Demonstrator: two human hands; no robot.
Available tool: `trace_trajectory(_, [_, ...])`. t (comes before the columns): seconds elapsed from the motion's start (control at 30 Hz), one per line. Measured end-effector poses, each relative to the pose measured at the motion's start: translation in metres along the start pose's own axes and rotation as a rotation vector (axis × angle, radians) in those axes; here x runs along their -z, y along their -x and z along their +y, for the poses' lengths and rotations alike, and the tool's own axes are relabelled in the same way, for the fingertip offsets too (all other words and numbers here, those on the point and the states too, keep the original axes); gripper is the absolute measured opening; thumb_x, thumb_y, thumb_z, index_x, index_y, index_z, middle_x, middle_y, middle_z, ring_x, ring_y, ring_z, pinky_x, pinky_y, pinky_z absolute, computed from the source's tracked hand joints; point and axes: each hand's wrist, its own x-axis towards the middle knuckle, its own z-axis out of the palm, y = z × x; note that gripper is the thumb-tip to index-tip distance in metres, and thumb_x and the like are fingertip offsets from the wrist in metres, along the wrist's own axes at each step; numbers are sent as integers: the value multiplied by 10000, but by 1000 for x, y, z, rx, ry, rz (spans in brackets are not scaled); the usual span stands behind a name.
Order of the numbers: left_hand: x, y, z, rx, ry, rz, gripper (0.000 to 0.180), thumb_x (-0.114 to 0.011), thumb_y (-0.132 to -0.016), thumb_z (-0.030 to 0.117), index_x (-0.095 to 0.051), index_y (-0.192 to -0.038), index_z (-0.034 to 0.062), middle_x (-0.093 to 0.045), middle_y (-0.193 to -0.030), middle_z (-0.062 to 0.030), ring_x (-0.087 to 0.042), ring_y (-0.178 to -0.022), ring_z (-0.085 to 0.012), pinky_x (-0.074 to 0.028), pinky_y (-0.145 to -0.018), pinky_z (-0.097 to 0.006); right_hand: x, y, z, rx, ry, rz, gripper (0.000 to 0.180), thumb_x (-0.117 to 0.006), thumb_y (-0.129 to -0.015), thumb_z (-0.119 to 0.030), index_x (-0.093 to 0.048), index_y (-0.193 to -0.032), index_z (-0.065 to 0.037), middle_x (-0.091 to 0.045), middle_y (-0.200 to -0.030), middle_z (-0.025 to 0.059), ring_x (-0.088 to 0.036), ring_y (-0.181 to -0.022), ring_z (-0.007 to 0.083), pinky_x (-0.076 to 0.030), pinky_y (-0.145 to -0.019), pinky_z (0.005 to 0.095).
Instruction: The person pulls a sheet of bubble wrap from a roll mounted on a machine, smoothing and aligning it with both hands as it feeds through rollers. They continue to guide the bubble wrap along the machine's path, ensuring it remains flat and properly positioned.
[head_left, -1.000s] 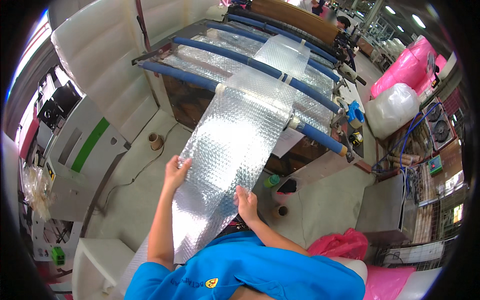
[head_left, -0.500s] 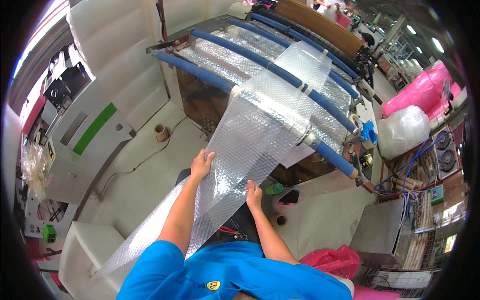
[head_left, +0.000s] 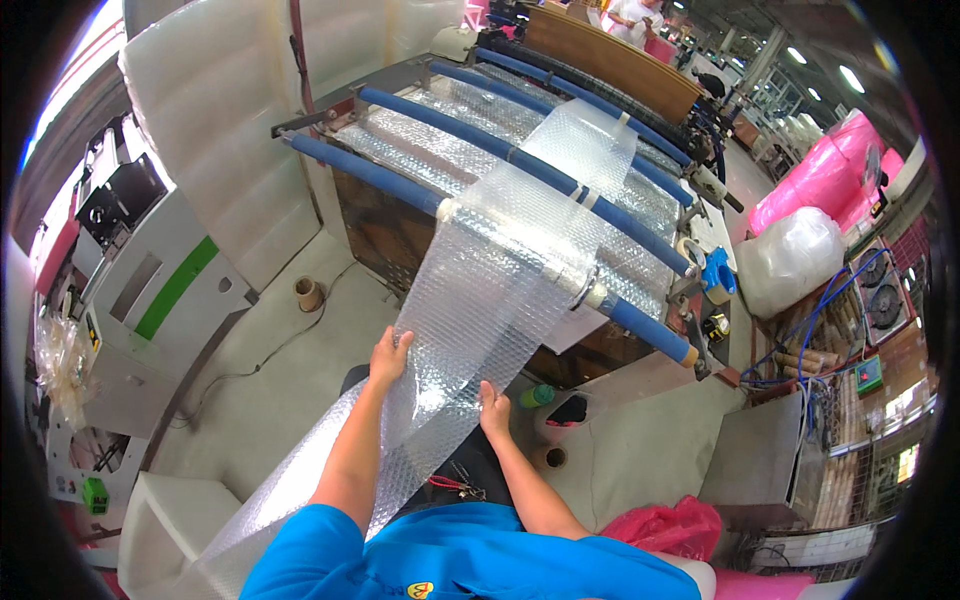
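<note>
Pinching bubble film by opposite edges: left hand at 8 o'clock, right hand at 6 | bubble film: clear, dimpled, silvery glare; extends from 1 o'clock down to 7 | count: 1 film held, 4 blue rollers at 12, 2 brown tubes at 9 and 5, 1 green bottle at 5.

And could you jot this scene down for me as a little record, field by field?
Left hand: holds the left edge of the clear bubble wrap sheet
Right hand: holds its right edge
Sheet path: from the machine, across the front blue roller, down between the hands toward the person's lower left
Floor, left: brown cardboard tube, upright
Right background: pink wrapped roll, white plastic-wrapped bundle
Clothing: blue shirt
</note>
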Motion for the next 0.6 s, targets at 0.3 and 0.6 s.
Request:
trace_trajectory(0.3, [5,11,-5,150,-43,-23,619,-476,-770,525,-419,-1187,72,-483,-1136,-190,-452,-1068,-316,-355,-889,-365,-1,-1,12,-96,28,-41,463,-428,-845,-428,-490,-565,-64,-425,-507,8,-370,-469,118,-324,-451,304])
trace_trajectory(0.6, [20,35,0,41,3,7,468,-468,-807,445,-430,-989,15,-540,-928,-241,-511,-888,-387,-398,-730,-413,8,-1,62,-178,-44,-207,361,-439,-863,-361,-587,-849,-33,-482,-640,-7,-435,-539,74,-359,-473,214])
